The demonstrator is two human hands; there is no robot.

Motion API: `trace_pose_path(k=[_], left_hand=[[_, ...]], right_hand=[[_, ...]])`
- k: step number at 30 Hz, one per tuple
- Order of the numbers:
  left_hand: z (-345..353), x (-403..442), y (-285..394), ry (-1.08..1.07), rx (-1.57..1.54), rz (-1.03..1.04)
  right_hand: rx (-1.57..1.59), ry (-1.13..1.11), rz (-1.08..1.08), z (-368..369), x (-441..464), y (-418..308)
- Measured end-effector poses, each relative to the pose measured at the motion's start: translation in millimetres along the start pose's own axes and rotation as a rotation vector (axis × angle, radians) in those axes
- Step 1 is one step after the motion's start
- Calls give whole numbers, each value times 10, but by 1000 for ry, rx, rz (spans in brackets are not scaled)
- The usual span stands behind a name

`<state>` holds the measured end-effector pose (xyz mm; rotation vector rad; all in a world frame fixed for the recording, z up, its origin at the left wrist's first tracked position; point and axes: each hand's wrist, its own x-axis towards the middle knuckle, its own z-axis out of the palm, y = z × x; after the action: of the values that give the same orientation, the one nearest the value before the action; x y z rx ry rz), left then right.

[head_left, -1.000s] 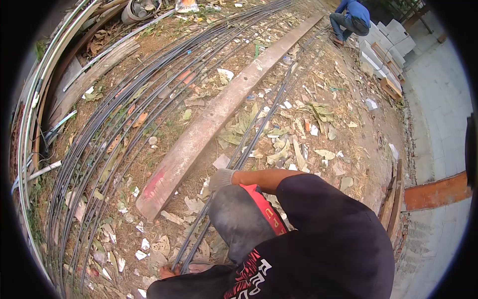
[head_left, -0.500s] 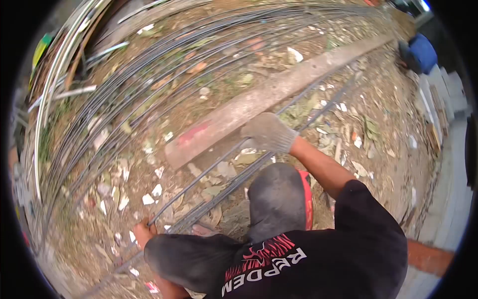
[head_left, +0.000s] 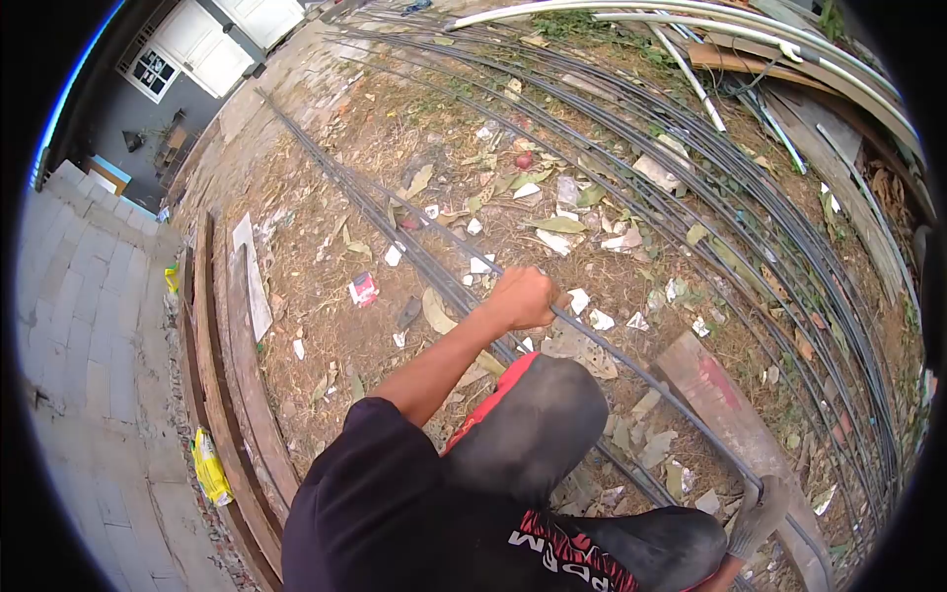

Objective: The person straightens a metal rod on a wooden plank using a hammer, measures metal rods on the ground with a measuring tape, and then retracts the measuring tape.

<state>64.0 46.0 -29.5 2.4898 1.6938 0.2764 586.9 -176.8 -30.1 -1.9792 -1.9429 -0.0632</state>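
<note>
1. Head view, rod: a long, thin, dark metal-looking rod (head_left: 652,379) slants from the upper left, through the centre, to the lower right. Beside it, a bundle of similar dark rods (head_left: 395,240) passes beneath the crouching person's grey-black knee (head_left: 552,409).
2. Head view, grip: the bare left hand (head_left: 523,299) is clamped on the single rod near the centre. The right hand, in a grey knit glove (head_left: 758,511), is closed around the same rod at the lower right.
3. Head view, handling: the rod looks long and springy, so a wide hold and even lifting should suit it. It is best kept apart from the bundle and guided past the weathered wooden plank with a red mark (head_left: 712,390). The bare palm calls for care against scraping.
4. Head view, pose: the left forearm reaches up and rightward from the lower left, knuckles upward. The right wrist shows beside the other knee; most of that arm is hidden.
</note>
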Motion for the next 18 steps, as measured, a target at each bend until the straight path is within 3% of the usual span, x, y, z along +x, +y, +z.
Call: trace_pose_path(k=[1, 4, 5, 6, 8, 10, 11, 12, 13, 16, 18], left_hand=[[-226, 109, 38, 139, 14, 64], [-1322, 442, 587, 380, -25, 131], [-1500, 514, 654, 530, -56, 178], [-1501, 563, 630, 542, -51, 177], [-1335, 641, 610, 742, -38, 302], [-707, 648, 433, 606, -90, 322], [-378, 591, 361, 388, -94, 254], [-95, 545, 297, 167, -98, 182], [108, 530, 221, 177, -105, 178], [487, 296, 65, 113, -109, 141], [558, 87, -42, 448, 53, -90]], right_hand=[[-143, 144, -109, -171, 77, 29], [-262, 282, 27, -946, 377, 179], [-282, 334, 72, -1128, 404, 189], [-280, 346, 66, -1202, 420, 153], [-280, 91, 141, -1209, 374, 247], [-261, 186, 28, -601, 244, 323], [-248, 277, -82, -307, 203, 343], [-167, 142, 37, -197, 133, 266], [-84, 0, 152, -131, 82, 143], [-56, 32, 103, 66, 3, 12], [-61, -24, 128, 289, -97, 125]])
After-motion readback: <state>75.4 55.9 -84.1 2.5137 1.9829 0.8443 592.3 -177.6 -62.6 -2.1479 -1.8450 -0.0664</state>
